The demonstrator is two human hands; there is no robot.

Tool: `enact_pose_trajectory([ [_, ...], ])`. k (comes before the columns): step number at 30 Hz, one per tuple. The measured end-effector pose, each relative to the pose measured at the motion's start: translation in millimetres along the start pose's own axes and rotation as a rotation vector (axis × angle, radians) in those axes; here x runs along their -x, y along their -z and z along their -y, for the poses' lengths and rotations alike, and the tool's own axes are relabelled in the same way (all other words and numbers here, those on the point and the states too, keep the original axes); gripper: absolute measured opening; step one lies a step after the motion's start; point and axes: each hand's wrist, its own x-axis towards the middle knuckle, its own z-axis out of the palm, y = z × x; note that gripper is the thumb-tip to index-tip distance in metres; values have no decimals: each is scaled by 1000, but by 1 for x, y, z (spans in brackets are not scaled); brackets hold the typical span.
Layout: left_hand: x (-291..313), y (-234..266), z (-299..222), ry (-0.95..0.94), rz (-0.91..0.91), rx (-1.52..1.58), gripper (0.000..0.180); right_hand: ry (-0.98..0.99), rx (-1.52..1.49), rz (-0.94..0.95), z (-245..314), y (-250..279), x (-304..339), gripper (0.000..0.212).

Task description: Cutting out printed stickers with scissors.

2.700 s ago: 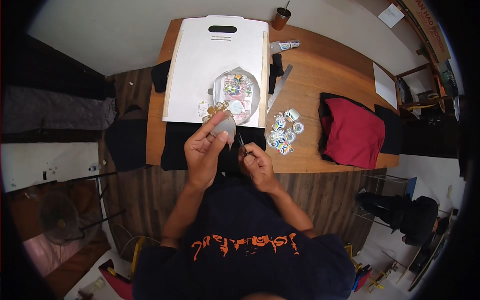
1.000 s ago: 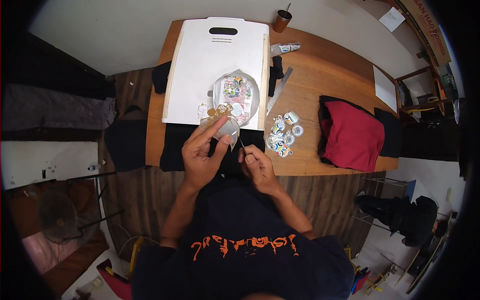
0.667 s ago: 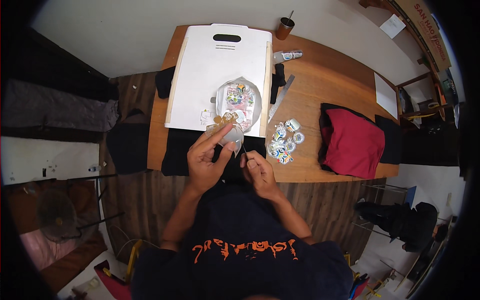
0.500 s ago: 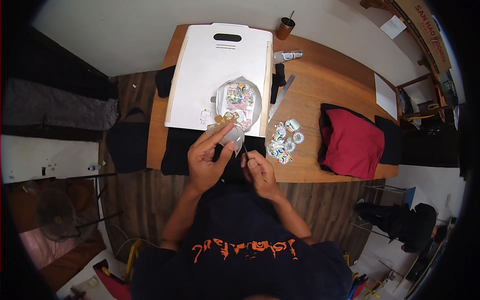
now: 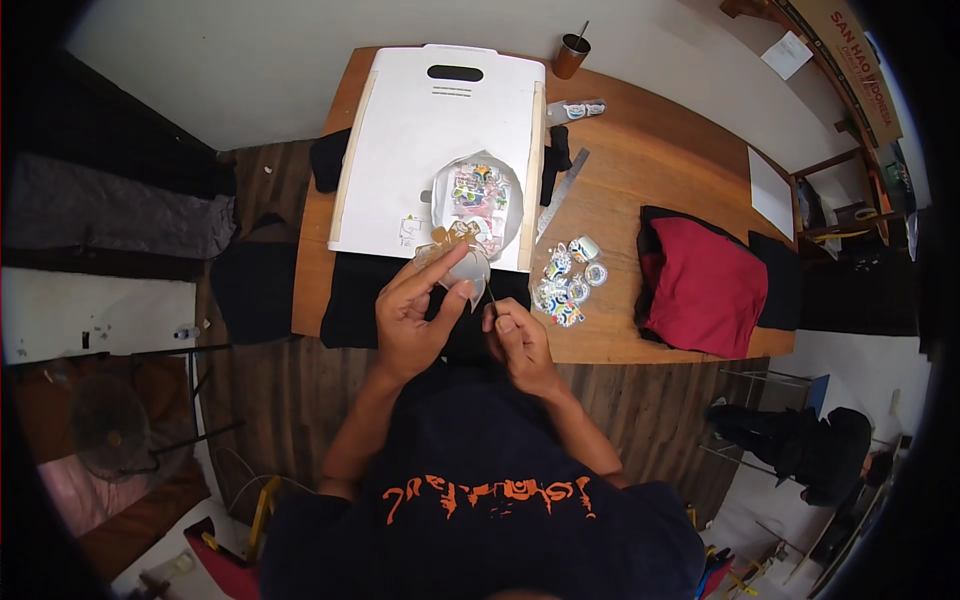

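Both bare forearms come up from the bottom edge and meet close together, the left hand [image 5: 415,320] raised with fingers pinched in a grip, the right hand [image 5: 518,343] curled tight just beside it.

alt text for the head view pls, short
Seen from above, a person's left hand holds a small clear plastic piece while the right hand holds a thin needle-like tool beside it, over a wooden table with a white board.
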Motion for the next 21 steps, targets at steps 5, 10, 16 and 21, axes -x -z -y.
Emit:
enact_pose_trajectory([
  [5, -2, -4, 2, -6, -7, 1, 40, 15, 16, 11, 3, 6, -2, 31],
  [10, -3, -8, 2, -12, -13, 2, 40, -5, 14, 21, 5, 9, -1, 30],
  [16, -3, -14, 1, -10, -25, -11, 40, -3, 34, 55, 8, 14, 1, 33],
  [21, -3, -18, -1, 28, -46, 15, 40, 2, -17, 26, 8, 15, 3, 29],
])
